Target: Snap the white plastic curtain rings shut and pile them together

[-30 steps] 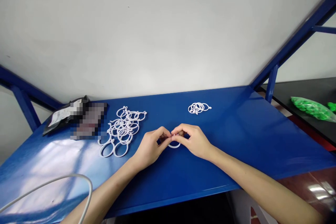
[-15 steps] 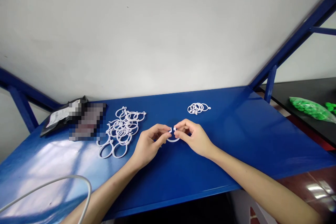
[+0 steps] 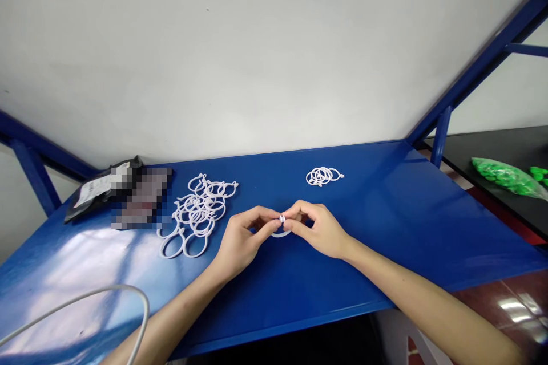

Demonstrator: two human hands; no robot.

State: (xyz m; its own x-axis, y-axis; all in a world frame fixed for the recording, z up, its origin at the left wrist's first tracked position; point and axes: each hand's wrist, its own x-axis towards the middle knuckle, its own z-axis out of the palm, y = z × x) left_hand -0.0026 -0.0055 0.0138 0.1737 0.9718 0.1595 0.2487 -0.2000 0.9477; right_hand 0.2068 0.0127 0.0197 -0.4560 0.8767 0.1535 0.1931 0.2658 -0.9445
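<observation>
Both grips are clenched on one white plastic ring [image 3: 280, 234]: left hand [image 3: 244, 239] and right hand [image 3: 319, 231] each pinch a tip of it, just above the middle of the blue worktop [image 3: 385, 222]. Half a second back the ring's two ends had a small gap and sat a bit higher; now they're pressed together. The ring is thin, smooth and round. A loose pile of rings [image 3: 194, 214] lies to the left and a small neat stack [image 3: 323, 175] lies further back. The worktop is glossy painted metal against a plain white wall, with a blue frame [image 3: 475, 71] on the right.
</observation>
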